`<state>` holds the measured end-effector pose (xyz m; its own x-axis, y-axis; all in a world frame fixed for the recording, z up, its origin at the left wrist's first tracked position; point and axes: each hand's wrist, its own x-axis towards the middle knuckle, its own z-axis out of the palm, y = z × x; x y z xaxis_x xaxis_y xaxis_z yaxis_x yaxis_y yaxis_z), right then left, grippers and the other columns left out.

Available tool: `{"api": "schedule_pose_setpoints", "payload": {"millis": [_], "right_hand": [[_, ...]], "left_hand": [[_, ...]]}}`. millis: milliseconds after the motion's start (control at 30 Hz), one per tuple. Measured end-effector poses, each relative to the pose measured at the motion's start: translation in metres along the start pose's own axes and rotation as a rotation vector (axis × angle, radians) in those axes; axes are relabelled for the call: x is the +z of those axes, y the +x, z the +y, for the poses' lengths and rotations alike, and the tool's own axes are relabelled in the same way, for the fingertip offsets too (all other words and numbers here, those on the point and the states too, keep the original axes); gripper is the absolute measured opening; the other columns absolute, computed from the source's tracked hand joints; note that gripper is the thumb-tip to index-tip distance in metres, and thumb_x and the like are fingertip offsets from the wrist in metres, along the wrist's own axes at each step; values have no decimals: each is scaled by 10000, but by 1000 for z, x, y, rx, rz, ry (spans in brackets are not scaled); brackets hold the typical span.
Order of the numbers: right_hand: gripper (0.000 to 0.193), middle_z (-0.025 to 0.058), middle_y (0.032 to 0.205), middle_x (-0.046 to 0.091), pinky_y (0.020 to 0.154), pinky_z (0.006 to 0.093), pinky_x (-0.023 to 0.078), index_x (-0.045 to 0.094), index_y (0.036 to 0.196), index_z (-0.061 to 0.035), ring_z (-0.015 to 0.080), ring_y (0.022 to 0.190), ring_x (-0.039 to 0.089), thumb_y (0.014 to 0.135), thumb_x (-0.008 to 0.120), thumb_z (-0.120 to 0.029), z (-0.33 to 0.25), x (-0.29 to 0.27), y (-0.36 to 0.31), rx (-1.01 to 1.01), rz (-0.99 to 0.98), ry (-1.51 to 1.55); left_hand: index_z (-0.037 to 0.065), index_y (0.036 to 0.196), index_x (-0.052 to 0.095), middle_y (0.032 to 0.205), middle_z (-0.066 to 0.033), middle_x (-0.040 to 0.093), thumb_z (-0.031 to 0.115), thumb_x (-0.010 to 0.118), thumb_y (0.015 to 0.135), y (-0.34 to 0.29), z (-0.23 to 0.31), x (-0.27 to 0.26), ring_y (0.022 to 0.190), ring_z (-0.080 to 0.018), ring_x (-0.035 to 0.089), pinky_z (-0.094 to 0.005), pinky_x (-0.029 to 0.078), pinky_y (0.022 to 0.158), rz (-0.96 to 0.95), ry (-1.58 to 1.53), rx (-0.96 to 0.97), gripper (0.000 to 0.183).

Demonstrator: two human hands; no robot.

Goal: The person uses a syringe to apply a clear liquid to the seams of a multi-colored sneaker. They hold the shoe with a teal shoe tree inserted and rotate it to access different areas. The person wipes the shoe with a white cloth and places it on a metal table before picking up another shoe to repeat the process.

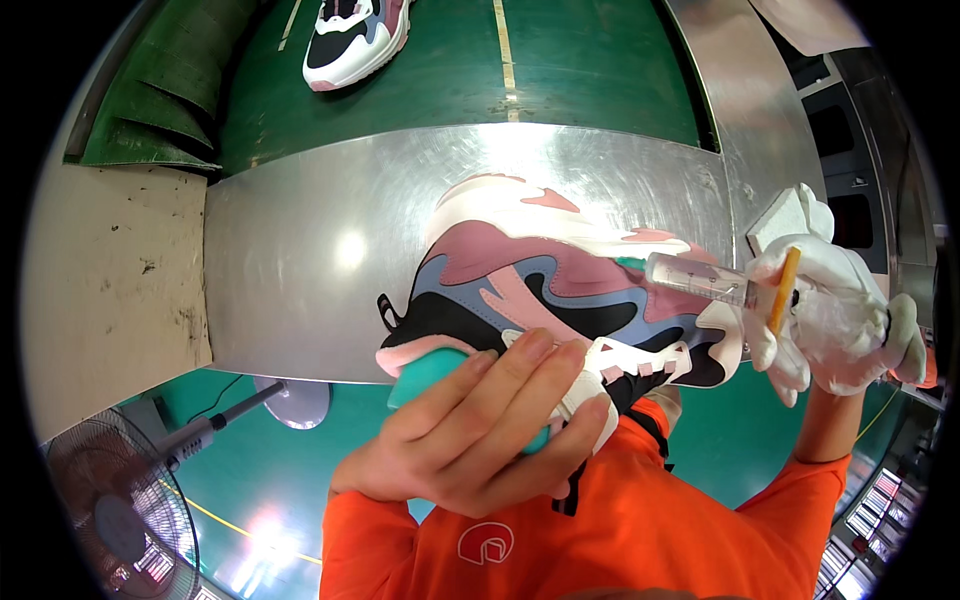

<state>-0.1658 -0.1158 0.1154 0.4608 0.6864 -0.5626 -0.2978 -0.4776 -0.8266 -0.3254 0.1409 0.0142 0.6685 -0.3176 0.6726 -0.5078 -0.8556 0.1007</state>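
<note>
Gripping the pink, blue and black chunky-soled sneaker (560, 290) over the steel bench's (300, 260) near edge, the bare left hand (480, 430) clasps its teal last; the white-gloved right hand (830, 310) pinches a clear syringe-shaped tube (700, 278) at its toe.

Bare left hand (480, 425) grips a pink, blue and black sneaker (560, 290) on a teal shoe last (425, 372), held over a steel table (300, 260). White-gloved right hand (835, 315) holds a clear tube (700, 278) against the shoe's toe. Second sneaker (355, 35) lies on the green belt (450, 70) beyond.
</note>
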Motion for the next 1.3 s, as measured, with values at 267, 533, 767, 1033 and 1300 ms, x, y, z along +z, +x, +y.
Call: {"api": "schedule_pose_setpoints", "payload": {"millis": [267,533,767,1033,1300], "right_hand": [[958,222,805,632,427,200,491,448,1249,110,137,464,568,756,652,-686,30,-4,-5,-265,-38,274],[1064,233,814,636,442,222,523,448,1248,127,148,482,585,696,669,-755,40,-16,-23,-241,15,313],[1080,235,812,630,432,218,518,416,1254,153,135,496,582,733,606,-774,49,-18,-26,-401,-28,363],[1122,249,834,625,404,224,504,393,1250,182,122,471,543,724,646,-776,63,-27,-35,-413,9,351],[1091,202,767,617,388,186,466,397,1234,187,94,457,525,777,545,-793,97,-33,-53,-458,175,351]], "left_hand": [[257,995,674,1028,-25,723,234,722,816,3,2,-7,948,-187,688,-239,471,789,-107,-45,-29,187],[249,1030,692,1078,-46,716,353,454,963,5,1,-11,1024,-212,681,-273,501,811,-174,-49,-31,269],[212,975,736,1061,-82,716,488,375,1020,6,-3,-6,1028,-237,680,-293,534,770,-138,-78,-2,457],[214,936,738,1052,-73,714,393,535,882,11,1,-7,1004,-248,679,-295,534,749,-156,-72,-37,276],[228,923,757,1080,-61,715,386,602,860,11,5,-7,1066,-238,662,-282,515,807,-175,3,-47,230]]}}
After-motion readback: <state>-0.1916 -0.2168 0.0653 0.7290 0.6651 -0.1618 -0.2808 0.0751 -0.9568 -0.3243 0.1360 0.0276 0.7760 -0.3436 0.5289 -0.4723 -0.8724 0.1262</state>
